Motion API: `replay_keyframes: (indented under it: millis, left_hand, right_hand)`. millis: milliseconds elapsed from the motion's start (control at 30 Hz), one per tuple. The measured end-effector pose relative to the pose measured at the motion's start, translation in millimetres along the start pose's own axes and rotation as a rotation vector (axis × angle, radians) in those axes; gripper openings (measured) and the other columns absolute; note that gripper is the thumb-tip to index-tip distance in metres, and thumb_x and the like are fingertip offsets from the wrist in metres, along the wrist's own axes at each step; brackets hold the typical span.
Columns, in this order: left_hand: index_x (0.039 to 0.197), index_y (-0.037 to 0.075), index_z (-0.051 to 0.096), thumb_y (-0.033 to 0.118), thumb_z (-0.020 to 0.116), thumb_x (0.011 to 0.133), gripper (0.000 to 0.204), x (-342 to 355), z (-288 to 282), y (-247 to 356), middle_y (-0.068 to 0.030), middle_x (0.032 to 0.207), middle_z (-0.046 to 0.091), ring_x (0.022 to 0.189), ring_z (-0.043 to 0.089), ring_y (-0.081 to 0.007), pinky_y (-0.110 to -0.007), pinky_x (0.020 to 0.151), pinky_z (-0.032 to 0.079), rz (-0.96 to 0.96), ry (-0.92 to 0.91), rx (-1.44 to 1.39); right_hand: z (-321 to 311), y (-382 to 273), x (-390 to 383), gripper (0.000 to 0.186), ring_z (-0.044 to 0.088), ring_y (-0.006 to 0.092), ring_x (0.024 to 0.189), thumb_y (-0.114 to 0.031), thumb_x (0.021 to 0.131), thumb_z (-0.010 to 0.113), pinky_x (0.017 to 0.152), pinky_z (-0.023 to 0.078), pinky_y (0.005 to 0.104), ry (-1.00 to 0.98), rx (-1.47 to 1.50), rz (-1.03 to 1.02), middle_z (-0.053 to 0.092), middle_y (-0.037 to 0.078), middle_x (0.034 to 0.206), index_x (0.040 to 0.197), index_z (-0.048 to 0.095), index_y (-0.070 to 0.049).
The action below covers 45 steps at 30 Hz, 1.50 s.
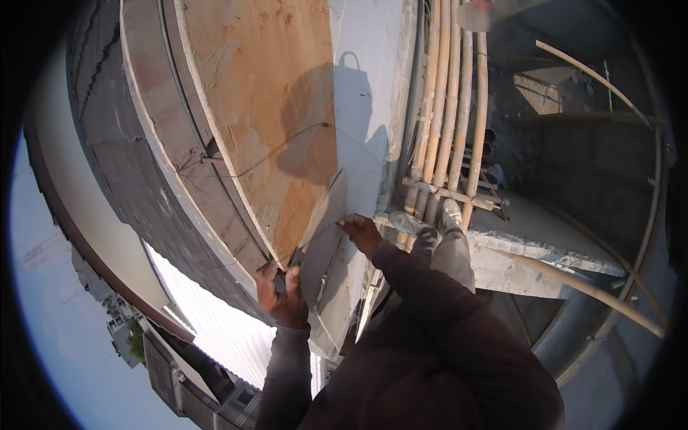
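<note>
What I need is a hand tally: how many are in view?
2: the left hand by the lower tip of the brown surface; the right hand higher, to its right.

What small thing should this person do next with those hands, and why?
Probably draw the thin line gently snug with the right hand, keeping the left hand steady. The right fingertips appear to pinch the line, which runs toward the left hand at the near corner of the brown slab. I can't tell exactly what the left fingers grasp.

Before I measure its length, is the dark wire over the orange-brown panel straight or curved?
Curved: the dark wire visibly bends over the orange-brown panel.
</note>
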<state>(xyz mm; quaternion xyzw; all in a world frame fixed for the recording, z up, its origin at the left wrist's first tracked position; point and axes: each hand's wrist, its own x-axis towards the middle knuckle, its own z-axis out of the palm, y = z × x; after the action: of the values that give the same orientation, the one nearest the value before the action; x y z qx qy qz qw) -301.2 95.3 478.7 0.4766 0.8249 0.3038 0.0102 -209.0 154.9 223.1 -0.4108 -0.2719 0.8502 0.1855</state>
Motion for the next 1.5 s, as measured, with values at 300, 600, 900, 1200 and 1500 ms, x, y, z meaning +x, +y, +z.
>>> replay_keyframes:
  millis: [300,600,900,1200,1500]
  left_hand:
    - [0.094,-0.005,0.059,0.024,0.059,0.101,0.03,8.5,9.3,2.6,-0.0156,0.088,0.059,0.082,0.059,-0.0277,-0.036,0.075,0.046,-0.023,0.021,-0.013]
    - [0.094,-0.004,0.058,0.024,0.059,0.101,0.028,7.6,9.7,-3.7,-0.0164,0.091,0.059,0.082,0.059,-0.0287,-0.037,0.072,0.046,0.02,0.043,-0.044]
    - [0.093,-0.002,0.055,0.025,0.052,0.105,0.03,5.2,13.9,-2.1,-0.0096,0.09,0.053,0.084,0.054,-0.0219,-0.033,0.076,0.043,-0.044,0.019,-0.058]
    - [0.09,0.0,0.051,0.034,0.049,0.106,0.037,-0.9,9.9,-8.9,-0.0082,0.087,0.048,0.08,0.051,-0.0199,-0.032,0.072,0.041,-0.074,0.026,-0.042]
    - [0.096,0.001,0.047,0.033,0.049,0.105,0.034,-4.2,15.0,-17.1,-0.0072,0.092,0.044,0.084,0.047,-0.0183,-0.032,0.078,0.04,-0.04,0.03,-0.131]
  right_hand:
    - [27.5,-21.3,-30.0,0.029,0.061,0.0184,0.072,-0.024,0.092,0.068,0.066,0.047,0.034,0.086,-0.053,0.125,0.065,0.008,0.079,0.103,0.067,0.003]
    - [3.0,-81.8,-13.3,0.042,0.068,0.0401,0.093,-0.024,0.089,0.069,0.086,0.053,0.0437,0.083,-0.725,-0.29,0.07,0.026,0.094,0.113,0.064,0.01]
    - [18.0,0.2,-12.6,0.027,0.053,0.0145,0.065,-0.025,0.093,0.067,0.063,0.045,0.0338,0.142,-0.145,-0.051,0.057,0.006,0.068,0.085,0.064,0.0]
    - [4.7,-71.6,-11.3,0.027,0.059,0.0174,0.073,-0.024,0.093,0.066,0.072,0.048,0.0358,0.1,-0.478,-0.17,0.064,0.01,0.075,0.092,0.066,0.003]
    - [22.8,-42.5,-38.8,0.035,0.067,0.0306,0.082,-0.026,0.094,0.065,0.077,0.05,0.0417,0.058,-0.518,-0.083,0.069,0.022,0.087,0.107,0.069,0.006]
